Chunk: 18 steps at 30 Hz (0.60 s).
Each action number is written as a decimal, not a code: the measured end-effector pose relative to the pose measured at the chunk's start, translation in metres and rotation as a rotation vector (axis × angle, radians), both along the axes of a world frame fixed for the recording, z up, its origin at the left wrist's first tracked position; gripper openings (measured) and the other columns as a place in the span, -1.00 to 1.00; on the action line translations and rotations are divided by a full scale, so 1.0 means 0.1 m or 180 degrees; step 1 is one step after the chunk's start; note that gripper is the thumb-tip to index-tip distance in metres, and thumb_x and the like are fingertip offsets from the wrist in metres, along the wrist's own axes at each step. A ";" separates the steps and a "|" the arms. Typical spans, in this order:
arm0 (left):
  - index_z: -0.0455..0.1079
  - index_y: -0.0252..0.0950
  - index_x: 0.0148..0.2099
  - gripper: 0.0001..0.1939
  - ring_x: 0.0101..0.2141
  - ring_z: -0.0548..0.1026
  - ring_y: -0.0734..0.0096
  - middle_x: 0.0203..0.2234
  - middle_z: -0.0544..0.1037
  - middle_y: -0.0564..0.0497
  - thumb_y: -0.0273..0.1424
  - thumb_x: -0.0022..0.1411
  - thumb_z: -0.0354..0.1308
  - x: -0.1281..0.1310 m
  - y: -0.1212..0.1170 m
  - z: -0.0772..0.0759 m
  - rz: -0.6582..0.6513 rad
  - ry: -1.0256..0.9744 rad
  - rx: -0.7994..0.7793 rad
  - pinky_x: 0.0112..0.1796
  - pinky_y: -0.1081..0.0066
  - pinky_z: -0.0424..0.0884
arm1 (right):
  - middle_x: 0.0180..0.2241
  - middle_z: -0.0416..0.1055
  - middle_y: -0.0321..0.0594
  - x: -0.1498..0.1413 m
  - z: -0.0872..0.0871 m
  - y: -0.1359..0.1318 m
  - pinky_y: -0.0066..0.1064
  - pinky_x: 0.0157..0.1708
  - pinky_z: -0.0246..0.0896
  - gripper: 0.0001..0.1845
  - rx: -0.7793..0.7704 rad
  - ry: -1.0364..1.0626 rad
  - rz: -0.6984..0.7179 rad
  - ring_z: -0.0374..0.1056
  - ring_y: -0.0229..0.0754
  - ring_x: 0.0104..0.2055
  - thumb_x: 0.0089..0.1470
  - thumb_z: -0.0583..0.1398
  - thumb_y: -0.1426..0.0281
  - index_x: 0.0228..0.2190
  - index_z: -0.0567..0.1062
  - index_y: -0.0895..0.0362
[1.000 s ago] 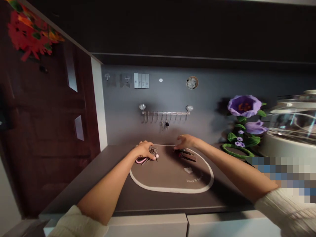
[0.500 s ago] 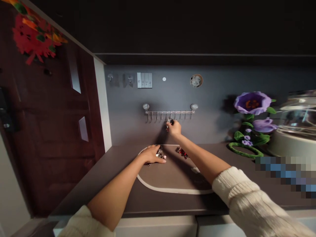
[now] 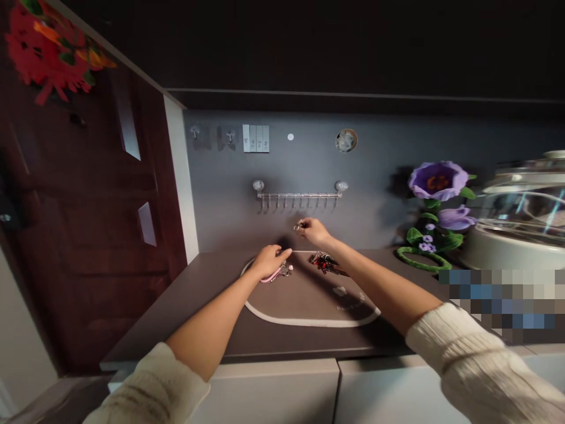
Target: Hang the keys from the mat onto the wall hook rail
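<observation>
My right hand (image 3: 314, 231) is closed in a pinch on a small key ring (image 3: 296, 228), with a bit of something dark at the fingertips. It is held up just below the clear hook rail (image 3: 300, 195) on the grey wall, apart from the hooks. Lower and to the left, my left hand (image 3: 268, 262) reaches over the mat (image 3: 291, 303), fingers stretched and apart. Right under it lies a bunch of keys with a pink strap (image 3: 272, 275), partly hidden by the hand. A red and black bunch of keys (image 3: 324, 262) lies by my right forearm.
Purple fabric flowers (image 3: 439, 179) with a green ring base stand at the right, beside a glass-topped white appliance (image 3: 494, 235). A dark red door (image 3: 101, 235) is at the left. Hooks (image 3: 230, 136) and a switch panel (image 3: 256, 138) sit higher on the wall.
My right hand has come down from the hook rail, and the ring in it shows more clearly. My left hand has lifted and shifted back, uncovering the pink strap. The view has shifted slightly.
</observation>
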State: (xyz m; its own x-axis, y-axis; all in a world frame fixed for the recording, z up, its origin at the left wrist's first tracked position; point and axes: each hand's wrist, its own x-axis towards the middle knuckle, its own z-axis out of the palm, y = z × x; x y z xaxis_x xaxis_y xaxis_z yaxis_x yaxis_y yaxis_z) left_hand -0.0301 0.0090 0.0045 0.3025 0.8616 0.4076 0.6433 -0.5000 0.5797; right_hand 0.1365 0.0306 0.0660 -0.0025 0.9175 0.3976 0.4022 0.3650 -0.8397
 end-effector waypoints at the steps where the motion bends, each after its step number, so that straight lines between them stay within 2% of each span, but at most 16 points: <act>1: 0.41 -0.35 -0.25 -0.55 -0.21 0.44 0.23 -0.27 0.51 -0.16 -0.07 0.11 -0.05 0.00 0.00 0.02 -0.0006 -0.0175 -0.0072 -0.21 0.38 0.29 | -0.56 0.36 -0.33 0.04 -0.09 -0.05 -0.57 -0.55 0.14 -0.82 -0.0146 -0.0123 0.0080 0.22 -0.40 -0.55 -0.29 0.19 0.59 -0.50 0.37 0.19; 3: 0.39 -0.37 -0.21 -0.59 -0.22 0.45 0.29 -0.25 0.50 -0.14 -0.13 0.11 0.00 0.00 -0.03 0.06 -0.0039 -0.0595 -0.0255 -0.20 0.40 0.30 | -0.46 0.42 -0.27 0.13 -0.23 -0.13 -0.56 -0.52 0.18 -0.69 -0.0484 -0.0200 0.0229 0.28 -0.35 -0.48 -0.39 0.19 0.65 -0.44 0.39 0.19; 5: 0.36 -0.38 -0.15 -0.64 -0.19 0.43 0.33 -0.20 0.48 -0.15 -0.21 0.09 0.06 -0.02 -0.07 0.11 -0.0122 -0.1012 -0.0428 -0.17 0.43 0.30 | -0.37 0.44 -0.21 0.22 -0.27 -0.19 -0.55 -0.50 0.21 -0.60 -0.0619 -0.0279 0.0315 0.32 -0.30 -0.42 -0.45 0.18 0.69 -0.42 0.41 0.19; 7: 0.32 -0.37 -0.12 -0.65 -0.19 0.42 0.38 -0.16 0.45 -0.14 -0.30 0.05 0.12 -0.06 -0.15 0.17 -0.0269 -0.1286 -0.0583 -0.17 0.44 0.30 | -0.33 0.44 -0.18 0.29 -0.20 -0.27 -0.54 -0.49 0.22 -0.59 -0.0589 -0.0400 0.0363 0.33 -0.28 -0.40 -0.47 0.18 0.70 -0.42 0.43 0.18; 9: 0.30 -0.36 -0.13 -0.65 -0.26 0.42 0.44 -0.20 0.44 -0.10 -0.37 -0.01 0.18 -0.12 -0.25 0.27 -0.0447 -0.1345 -0.0782 -0.24 0.47 0.32 | -0.35 0.46 -0.19 0.34 -0.05 -0.40 -0.54 -0.49 0.21 -0.61 -0.0597 -0.0599 0.0555 0.33 -0.29 -0.42 -0.47 0.20 0.70 -0.45 0.46 0.17; 10: 0.30 -0.34 -0.15 -0.63 -0.31 0.42 0.47 -0.25 0.44 -0.06 -0.38 -0.05 0.21 -0.15 -0.31 0.32 -0.0599 -0.1229 -0.0903 -0.29 0.48 0.32 | -0.40 0.46 -0.20 0.34 0.05 -0.48 -0.53 -0.50 0.21 -0.63 -0.0757 -0.0767 0.0731 0.33 -0.29 -0.45 -0.46 0.23 0.68 -0.46 0.47 0.17; 12: 0.32 -0.33 -0.26 -0.67 -0.42 0.39 0.54 -0.40 0.43 0.04 -0.35 -0.11 0.27 -0.19 -0.43 0.43 -0.1068 -0.0891 -0.1134 -0.39 0.53 0.29 | -0.45 0.46 -0.20 0.34 0.23 -0.69 -0.51 -0.48 0.22 -0.72 -0.1259 -0.0986 0.1463 0.33 -0.28 -0.46 -0.39 0.30 0.56 -0.46 0.48 0.20; 14: 0.29 -0.33 -0.35 -0.66 -0.53 0.33 0.59 -0.54 0.37 0.10 -0.26 -0.14 0.29 -0.21 -0.54 0.52 -0.1557 -0.0757 -0.1418 -0.52 0.56 0.21 | -0.42 0.46 -0.14 0.31 0.33 -0.88 -0.46 -0.44 0.25 -0.72 -0.1825 -0.0794 0.2102 0.36 -0.24 -0.42 -0.28 0.32 0.37 -0.43 0.47 0.23; 16: 0.22 -0.33 -0.48 -0.60 -0.64 0.23 0.63 -0.67 0.27 0.14 -0.12 -0.13 0.26 -0.20 -0.61 0.53 -0.1935 -0.0949 -0.1795 -0.60 0.55 0.12 | -0.46 0.44 -0.12 0.29 0.31 -0.99 -0.45 -0.47 0.24 -0.62 -0.2048 -0.0378 0.2435 0.35 -0.25 -0.45 -0.19 0.26 0.15 -0.48 0.43 0.24; 18: 0.08 -0.30 -0.60 -0.49 -0.71 0.11 0.67 -0.76 0.10 0.19 0.03 -0.09 0.14 -0.17 -0.65 0.46 -0.2118 -0.1467 -0.2081 -0.64 0.55 0.05 | -0.62 0.34 -0.24 0.28 0.16 -1.01 -0.51 -0.60 0.15 -0.46 -0.1948 0.0310 0.2532 0.24 -0.35 -0.60 -0.14 0.12 -0.06 -0.60 0.35 0.21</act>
